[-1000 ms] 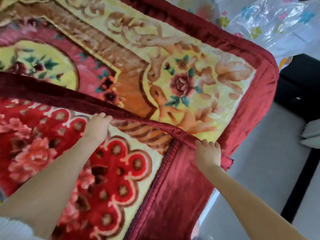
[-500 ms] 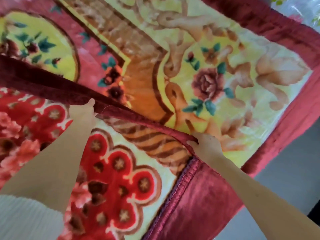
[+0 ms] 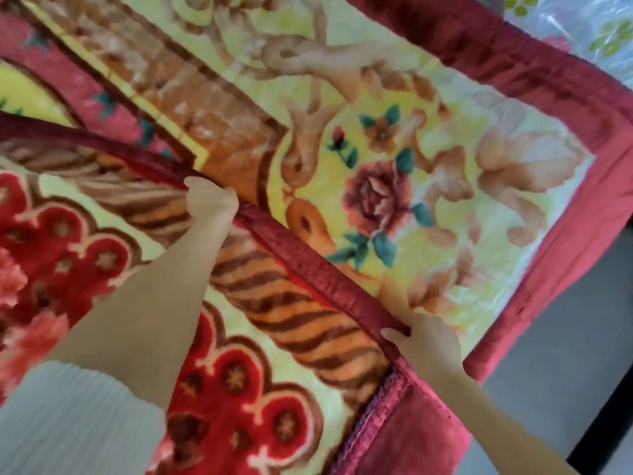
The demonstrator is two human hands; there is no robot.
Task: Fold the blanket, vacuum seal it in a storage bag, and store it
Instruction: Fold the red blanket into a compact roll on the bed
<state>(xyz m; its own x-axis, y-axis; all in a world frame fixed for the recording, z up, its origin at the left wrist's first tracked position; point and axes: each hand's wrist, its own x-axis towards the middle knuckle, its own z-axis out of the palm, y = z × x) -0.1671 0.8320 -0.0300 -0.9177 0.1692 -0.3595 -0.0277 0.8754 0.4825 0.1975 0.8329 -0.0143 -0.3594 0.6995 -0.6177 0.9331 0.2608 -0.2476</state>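
The blanket (image 3: pixel 376 200), plush and flower-patterned, filled nearly the whole frame, spread flat with its yellow side up across the centre and upper right. Its near part was turned over, so the red face showed at lower left. The fold looked only partly made: the maroon border (image 3: pixel 308 269) ran diagonally from mid-left to lower right, short of the far hem. Bagging, sealing and storing all seemed left to do. The left hand (image 3: pixel 210 200) gripped that border at centre left, fingers (image 3: pixel 195 181) curled over it. The right hand (image 3: pixel 424 341) pinched the border at lower right, thumb on the near side. A pale ribbed sleeve (image 3: pixel 68 423) sat at lower left. Clear plastic (image 3: pixel 582 29) with printed flowers, possibly the storage bag, was cut off at the upper right corner. Grey floor (image 3: pixel 565 320) showed at right. What the blanket rested on was hidden, and no vacuum was visible.
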